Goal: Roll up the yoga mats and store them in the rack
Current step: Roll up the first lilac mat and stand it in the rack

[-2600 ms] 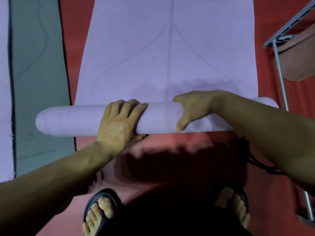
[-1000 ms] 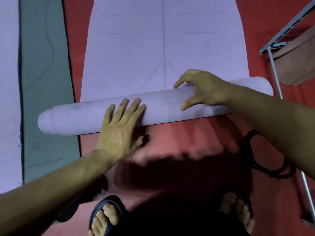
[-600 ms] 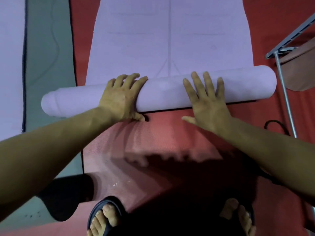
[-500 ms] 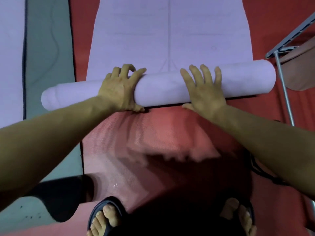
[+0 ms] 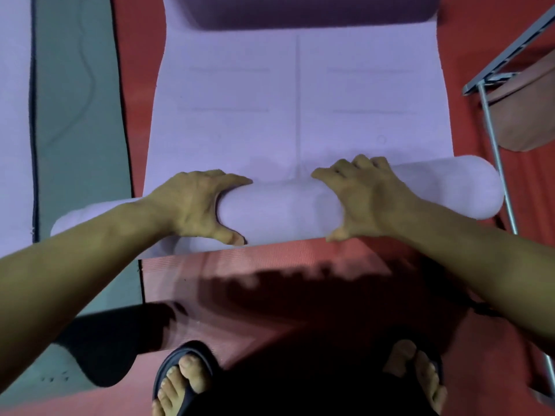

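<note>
A lilac yoga mat lies on the red floor, its near part wound into a thick roll point(image 5: 285, 210) that runs left to right. The flat, unrolled part point(image 5: 300, 100) stretches away from me to a curled far end point(image 5: 315, 10). My left hand point(image 5: 195, 202) grips the roll left of centre, fingers curled over its top and thumb on the near side. My right hand point(image 5: 366, 196) grips it right of centre the same way.
A grey-green mat point(image 5: 81, 115) lies flat to the left, with another lilac mat point(image 5: 13, 115) beyond it. A metal rack point(image 5: 495, 139) with a brown fabric sling point(image 5: 528, 109) stands at the right. My sandalled feet point(image 5: 186, 382) are on the red floor.
The roll has moved further away from me along the mat and grown thicker. Both hands went from lying flat on top of it to curling round it. The mat's far end came into view.
</note>
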Tool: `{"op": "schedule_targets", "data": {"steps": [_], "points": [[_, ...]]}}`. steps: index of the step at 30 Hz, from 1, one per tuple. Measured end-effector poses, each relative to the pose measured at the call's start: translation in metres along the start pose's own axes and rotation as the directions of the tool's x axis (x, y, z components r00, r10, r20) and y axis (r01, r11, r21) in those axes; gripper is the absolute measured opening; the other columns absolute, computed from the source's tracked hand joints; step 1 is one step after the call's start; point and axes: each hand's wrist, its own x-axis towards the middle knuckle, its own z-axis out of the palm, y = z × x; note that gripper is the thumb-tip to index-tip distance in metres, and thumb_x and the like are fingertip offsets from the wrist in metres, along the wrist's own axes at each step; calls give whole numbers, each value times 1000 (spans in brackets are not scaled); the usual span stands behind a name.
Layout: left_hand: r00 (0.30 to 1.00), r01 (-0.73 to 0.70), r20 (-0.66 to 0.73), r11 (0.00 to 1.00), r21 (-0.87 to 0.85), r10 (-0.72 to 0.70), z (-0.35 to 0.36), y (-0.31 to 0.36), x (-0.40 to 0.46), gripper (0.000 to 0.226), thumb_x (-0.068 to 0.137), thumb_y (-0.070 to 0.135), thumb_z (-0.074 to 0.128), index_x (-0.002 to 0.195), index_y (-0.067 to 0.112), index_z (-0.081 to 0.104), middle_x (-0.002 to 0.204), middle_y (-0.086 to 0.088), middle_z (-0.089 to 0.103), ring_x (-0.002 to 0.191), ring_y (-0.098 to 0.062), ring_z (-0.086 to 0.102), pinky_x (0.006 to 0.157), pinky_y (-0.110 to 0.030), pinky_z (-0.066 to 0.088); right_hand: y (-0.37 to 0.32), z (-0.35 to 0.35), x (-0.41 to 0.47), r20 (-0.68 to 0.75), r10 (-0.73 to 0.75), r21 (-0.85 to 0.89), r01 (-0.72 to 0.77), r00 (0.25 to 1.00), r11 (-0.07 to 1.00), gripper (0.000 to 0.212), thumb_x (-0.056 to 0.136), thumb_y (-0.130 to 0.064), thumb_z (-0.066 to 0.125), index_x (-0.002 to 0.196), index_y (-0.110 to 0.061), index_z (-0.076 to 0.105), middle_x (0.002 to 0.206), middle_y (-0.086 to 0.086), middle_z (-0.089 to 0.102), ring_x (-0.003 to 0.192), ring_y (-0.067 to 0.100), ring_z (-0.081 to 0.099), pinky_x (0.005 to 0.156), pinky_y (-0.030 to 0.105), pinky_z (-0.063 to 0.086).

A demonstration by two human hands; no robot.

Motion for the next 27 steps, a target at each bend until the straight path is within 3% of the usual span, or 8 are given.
{"op": "schedule_targets", "data": {"steps": [3, 5, 8, 11, 15, 19, 23, 27], "points": [[1000, 10, 7, 999, -46, -9, 1, 0, -5, 98, 55, 74, 73, 143, 47, 39, 133, 21, 54, 120, -13, 51, 104, -35, 42, 5, -8, 5, 129, -53, 102, 40, 990, 994, 110, 54, -80, 72, 145, -35, 28, 135, -2, 51, 118, 27, 46, 100, 45, 39], [985, -74, -150, 996, 42, 80, 8, 2, -10, 93, 61, 76, 65, 143, 38, 43, 135, 11, 54, 120, -20, 50, 101, -41, 43, 14, -13, 18, 206, -86, 240, 34, 975, 970, 113, 51, -76, 76, 146, -40, 26, 137, -4, 52, 121, 26, 48, 102, 42, 40], [861, -186, -455, 973, 136, 228, 26, 10, -20, 70, 76, 65, 65, 133, 26, 58, 125, 1, 58, 107, -27, 55, 91, -45, 43, 32, -26, 37, 254, -137, 484, -3, 958, 875, 123, 46, -68, 85, 149, -48, 20, 148, -8, 45, 130, 19, 47, 108, 37, 39], [765, -148, -600, 971, 186, 232, 39, 23, -25, 52, 80, 49, 67, 125, 22, 65, 118, -2, 61, 97, -30, 55, 82, -43, 41, 48, -32, 45, 84, -101, 572, 35, 991, 819, 118, 50, -67, 85, 150, -43, 28, 146, -2, 43, 131, 18, 44, 112, 38, 35], [804, -31, -579, 982, 185, 134, 52, 21, -21, 70, 75, 51, 65, 137, 19, 54, 138, -3, 53, 117, -34, 50, 96, -46, 37, 57, -38, 43, -241, 25, 480, 96, 970, 872, 79, 68, -66, 71, 137, -35, 51, 130, -1, 53, 117, 25, 46, 104, 44, 40], [822, -22, -555, 982, 190, 126, 42, 9, 0, 85, 72, 52, 68, 145, 15, 46, 150, -4, 46, 126, -36, 47, 106, -51, 37, 35, -22, 39, -534, 59, 220, 71, 843, 973, 25, 91, -34, 60, 108, -21, 73, 105, 5, 65, 95, 34, 56, 80, 43, 43], [854, -11, -508, 979, 205, 116, 19, -3, 26, 100, 66, 64, 61, 149, 11, 39, 152, -9, 43, 129, -38, 45, 110, -52, 35, 20, -1, 34, -531, 100, 198, 9, 842, 980, 58, 88, -46, 48, 134, -12, 59, 130, 12, 60, 115, 39, 55, 97, 52, 40], [896, 35, -439, 975, 221, 67, -1, -8, 51, 121, 55, 80, 63, 150, 11, 34, 151, -12, 42, 131, -38, 42, 113, -52, 29, 19, 5, 45, -308, 145, 87, -124, 940, 989, 110, 76, -68, 64, 157, -12, 16, 163, 13, 19, 147, 41, 19, 118, 60, 11]]}}
